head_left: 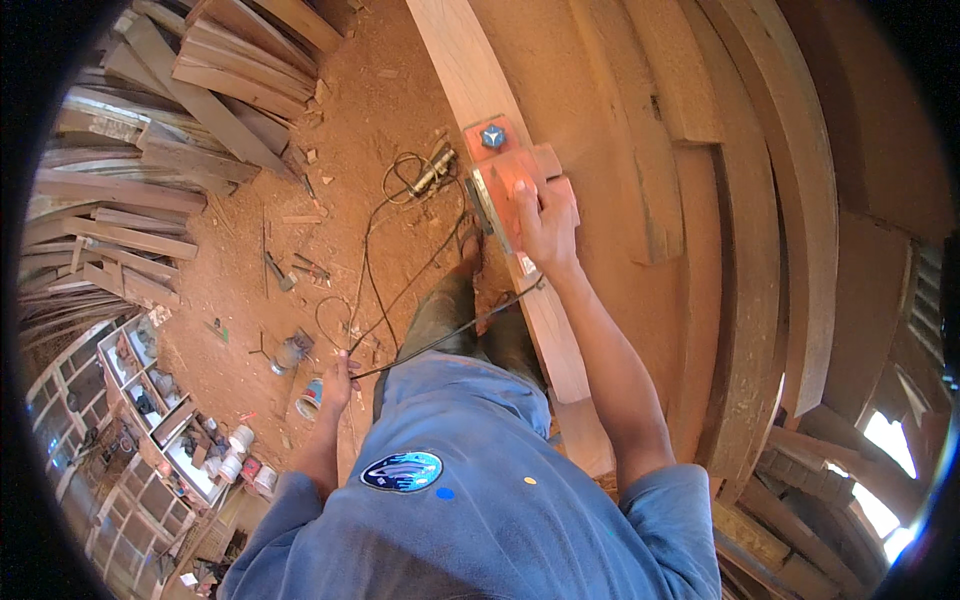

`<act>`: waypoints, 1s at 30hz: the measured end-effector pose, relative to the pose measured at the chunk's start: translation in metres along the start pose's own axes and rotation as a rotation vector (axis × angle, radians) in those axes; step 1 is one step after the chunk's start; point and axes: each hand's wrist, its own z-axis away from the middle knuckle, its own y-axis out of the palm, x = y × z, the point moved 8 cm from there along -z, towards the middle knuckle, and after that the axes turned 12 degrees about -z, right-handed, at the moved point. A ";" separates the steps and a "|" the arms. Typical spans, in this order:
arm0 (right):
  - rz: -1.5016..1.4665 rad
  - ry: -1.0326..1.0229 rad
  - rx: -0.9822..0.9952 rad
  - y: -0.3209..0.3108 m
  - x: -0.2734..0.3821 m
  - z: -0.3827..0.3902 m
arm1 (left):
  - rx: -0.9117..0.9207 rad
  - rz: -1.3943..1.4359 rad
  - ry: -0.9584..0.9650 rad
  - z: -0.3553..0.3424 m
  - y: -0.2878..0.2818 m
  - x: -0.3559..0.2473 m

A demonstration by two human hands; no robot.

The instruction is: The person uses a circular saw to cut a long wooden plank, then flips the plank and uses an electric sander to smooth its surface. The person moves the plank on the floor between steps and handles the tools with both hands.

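My right hand (547, 225) is wrapped around the handle of an orange-red electric hand planer (503, 182). The planer rests on a long pale wooden board (468, 70), and a blue knob (492, 137) tops its front end. Lower on the left, my left hand (341, 382) has its fingers closed on the black power cord (440, 338). From there the cord stretches up toward the planer's rear, while more of it runs in loops across the ground. The planer's sole and the fingers on the far side of its handle are hidden.
Thick timbers (745, 250) lie along the right. Stacked boards (220, 60) fill the upper left. On the sawdust-covered ground are a brassy, corded cylindrical object (433, 172), a hammer (284, 279) and a small bucket (309, 400). Shelves with containers (200, 475) stand lower left.
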 end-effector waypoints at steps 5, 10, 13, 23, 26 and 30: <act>0.116 -0.075 -0.054 0.045 0.003 -0.121 | -0.007 0.053 0.033 -0.029 -0.016 -0.033; 0.086 -0.196 -0.143 0.098 0.039 -0.255 | -0.011 0.203 0.057 -0.053 -0.018 -0.083; 0.075 -0.077 -0.052 0.124 0.033 -0.321 | -0.022 0.256 0.097 -0.053 -0.025 -0.136; 0.167 -0.187 -0.017 0.108 0.021 -0.298 | -0.078 0.202 0.194 -0.036 -0.035 -0.137; 0.047 -0.142 0.019 0.080 0.004 -0.194 | -0.094 0.101 0.126 -0.025 -0.026 -0.064; -0.011 0.063 0.067 0.016 -0.023 -0.031 | -0.034 -0.151 0.028 -0.021 0.003 0.032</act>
